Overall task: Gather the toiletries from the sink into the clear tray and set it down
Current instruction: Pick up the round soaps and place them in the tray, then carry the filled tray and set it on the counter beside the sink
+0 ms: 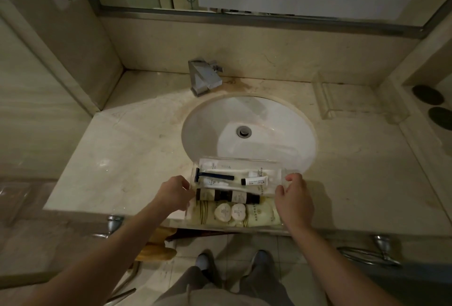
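Observation:
A clear tray [278, 165] sits at the counter's front edge, its far end over the white sink [249, 114] rim. Inside it lie a blue razor [215, 176], a small white tube with a black cap [254, 181], dark bottles [228, 196], two round white soaps [230, 211] and pale yellow packets [260, 214]. My left hand [173, 193] grips the tray's left side. My right hand [293, 198] grips its right side. The sink basin holds no toiletries.
A chrome faucet [204, 76] stands behind the basin. A second clear tray [327, 105] rests on the beige counter at the back right. Towel rings [371, 254] hang below the counter front. Two dark round items [428, 95] sit on the right ledge.

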